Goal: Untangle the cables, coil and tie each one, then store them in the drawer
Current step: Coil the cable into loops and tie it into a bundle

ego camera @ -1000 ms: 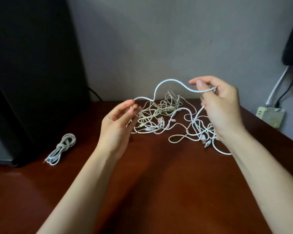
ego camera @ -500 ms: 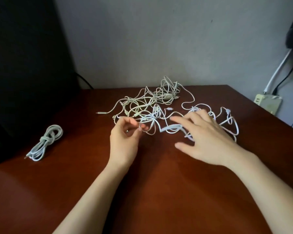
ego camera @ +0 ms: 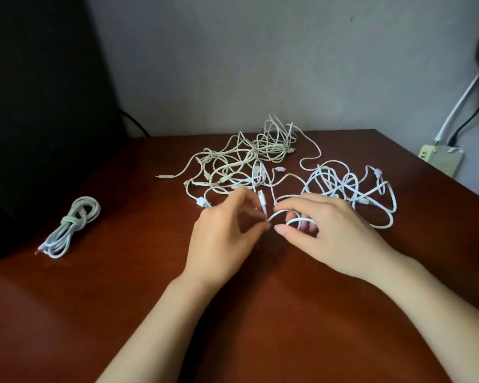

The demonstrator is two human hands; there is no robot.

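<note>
On the table (ego camera: 67,313), the tangled cables (ego camera: 274,150) lie toward the back, the tied coil (ego camera: 72,225) well apart to their left.

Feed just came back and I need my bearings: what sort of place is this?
Probably a home or office desk corner: a wooden desk against a grey wall, a big black case, maybe a computer tower, at left, and a power strip at right.

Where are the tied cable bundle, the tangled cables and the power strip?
tied cable bundle (ego camera: 70,221), head view, on the knot round its middle.
tangled cables (ego camera: 277,147), head view, on the dense cream loops at the back.
power strip (ego camera: 443,161), head view, on its pale body.
</note>
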